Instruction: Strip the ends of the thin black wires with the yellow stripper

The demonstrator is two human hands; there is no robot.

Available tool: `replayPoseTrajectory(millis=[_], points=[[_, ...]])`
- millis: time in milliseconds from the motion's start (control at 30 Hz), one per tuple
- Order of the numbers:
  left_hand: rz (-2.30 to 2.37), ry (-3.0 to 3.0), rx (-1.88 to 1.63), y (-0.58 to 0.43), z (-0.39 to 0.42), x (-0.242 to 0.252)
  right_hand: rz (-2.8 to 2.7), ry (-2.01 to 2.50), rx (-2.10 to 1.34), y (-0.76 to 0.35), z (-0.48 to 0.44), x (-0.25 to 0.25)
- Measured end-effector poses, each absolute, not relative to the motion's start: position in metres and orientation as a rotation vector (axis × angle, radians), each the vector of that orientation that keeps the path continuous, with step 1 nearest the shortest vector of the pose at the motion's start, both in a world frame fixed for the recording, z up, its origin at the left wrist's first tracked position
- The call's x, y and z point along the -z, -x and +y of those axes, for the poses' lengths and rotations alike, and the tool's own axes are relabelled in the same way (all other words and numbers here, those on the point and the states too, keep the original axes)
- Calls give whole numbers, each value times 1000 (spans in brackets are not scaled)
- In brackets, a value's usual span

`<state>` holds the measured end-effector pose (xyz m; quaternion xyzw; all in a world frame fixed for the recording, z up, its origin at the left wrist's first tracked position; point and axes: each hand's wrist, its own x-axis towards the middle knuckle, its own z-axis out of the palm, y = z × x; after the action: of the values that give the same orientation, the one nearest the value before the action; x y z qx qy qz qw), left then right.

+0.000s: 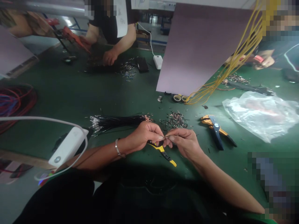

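My left hand (149, 133) and my right hand (184, 140) meet fingertip to fingertip above the table, each with thumb and forefinger pinched. What sits between the fingertips is thin, dark and too small to name. Just below them lies a yellow-and-black hand tool (167, 155), its head partly hidden by my fingers. Behind my left hand stretches a bundle of black wires (119, 120), silvery at the left end and coppery at the right. A loose heap of small metallic pieces (176, 119) lies beyond my right hand.
Orange-and-blue wire strippers (216, 129) and a clear plastic bag (263, 115) lie to the right. Yellow wires (224, 74) hang beside a grey panel (189, 49). A white power strip (68, 146) with a cable is at left. Across the table, a co-worker's hand (110, 57) works.
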<state>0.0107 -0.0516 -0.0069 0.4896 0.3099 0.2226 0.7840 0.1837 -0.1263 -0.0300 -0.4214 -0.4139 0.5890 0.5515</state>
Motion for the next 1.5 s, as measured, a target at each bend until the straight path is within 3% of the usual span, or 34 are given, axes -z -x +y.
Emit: replayPoseTrajectory(millis=[633, 767, 1067, 1500], points=[[728, -1050, -537, -9, -43, 9, -938, 1053, -1355, -186, -122, 32], [739, -1003, -622, -7, -38, 3, -1145, 1256, -1191, -190, -121, 37], [733, -1037, -750, -1, -32, -3, -2199, 1681, -376, -188, -151, 45], [743, -1032, -767, -1, -33, -7, -2289, 1795, -277, -176, -161, 47]])
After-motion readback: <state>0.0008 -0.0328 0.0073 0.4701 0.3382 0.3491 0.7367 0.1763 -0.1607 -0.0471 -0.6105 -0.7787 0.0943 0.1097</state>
